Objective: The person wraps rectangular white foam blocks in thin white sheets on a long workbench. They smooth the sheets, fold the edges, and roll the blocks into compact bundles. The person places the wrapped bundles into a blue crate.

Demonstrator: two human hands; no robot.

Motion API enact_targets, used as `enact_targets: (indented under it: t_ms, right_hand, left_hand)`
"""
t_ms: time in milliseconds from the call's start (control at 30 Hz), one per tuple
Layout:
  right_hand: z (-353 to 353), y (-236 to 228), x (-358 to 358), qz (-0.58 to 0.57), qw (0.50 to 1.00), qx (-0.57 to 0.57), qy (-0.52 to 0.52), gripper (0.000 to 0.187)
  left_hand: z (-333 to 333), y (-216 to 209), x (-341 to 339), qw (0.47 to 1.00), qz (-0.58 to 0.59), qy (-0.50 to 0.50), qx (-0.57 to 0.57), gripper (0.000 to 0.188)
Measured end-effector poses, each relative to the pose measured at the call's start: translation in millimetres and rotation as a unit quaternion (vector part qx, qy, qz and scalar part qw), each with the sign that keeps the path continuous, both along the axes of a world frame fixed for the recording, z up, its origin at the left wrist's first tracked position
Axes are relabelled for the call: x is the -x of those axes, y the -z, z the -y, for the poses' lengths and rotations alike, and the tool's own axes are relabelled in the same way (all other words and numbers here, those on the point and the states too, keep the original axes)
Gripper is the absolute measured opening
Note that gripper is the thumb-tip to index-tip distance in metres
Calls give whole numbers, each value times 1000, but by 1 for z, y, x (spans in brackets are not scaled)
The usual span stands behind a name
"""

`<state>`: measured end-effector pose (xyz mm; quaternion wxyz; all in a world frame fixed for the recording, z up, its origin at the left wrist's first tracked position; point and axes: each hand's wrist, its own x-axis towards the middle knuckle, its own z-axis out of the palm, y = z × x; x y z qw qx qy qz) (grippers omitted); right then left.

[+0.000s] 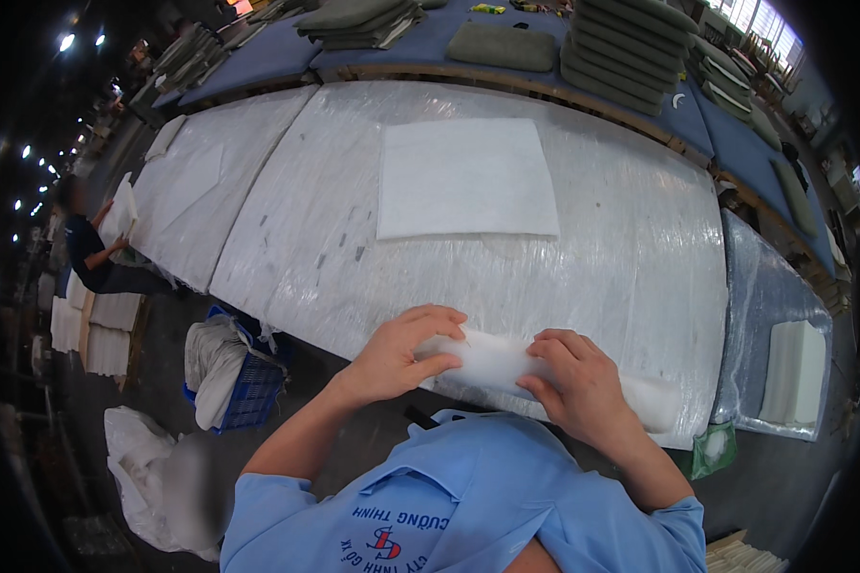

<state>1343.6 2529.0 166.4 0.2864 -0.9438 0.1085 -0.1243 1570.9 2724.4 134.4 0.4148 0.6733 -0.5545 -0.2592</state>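
At the near edge of the wrapped table, a white soft piece of padding (pixel 495 363), rolled or folded into a long shape, lies crosswise in front of me. My left hand (pixel 406 351) curls around its left end, thumb on the near side and fingers on the far side. Farther right, my right hand (pixel 575 380) grips the same piece in a similar way. The padding seems to run on to the right past that hand, partly hidden by my forearm. Beyond both hands, a flat white sheet of padding (pixel 468 179) lies on the table.
Plastic film covers the table (pixel 296 224). Blue-topped tables (pixel 392 59) behind it carry stacked grey-green cushions (pixel 626 53). At left stand a blue crate (pixel 250 387) with cloth and a co-worker (pixel 96 244) holding a white sheet. A white block (pixel 793 372) sits at right.
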Motion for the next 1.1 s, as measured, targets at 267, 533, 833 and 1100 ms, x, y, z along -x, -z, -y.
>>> enact_targets:
  t_ms: [267,533,833,1100]
  right_hand:
    - [-5,10,-8,20,998,-48,23,16]
    - [-10,12,-16,-11,995,-77,55,16]
    - [-7,10,-23,-45,993,-101,40,17]
    - [31,-18,-45,-252,950,-156,-95,22]
  left_hand:
    - [4,6,11,994,-84,-68,-17,9]
    - [8,5,9,993,-63,-77,-55,13]
    - [-21,-4,52,962,184,2,200,26]
    - [-21,17,67,949,279,-21,143,29]
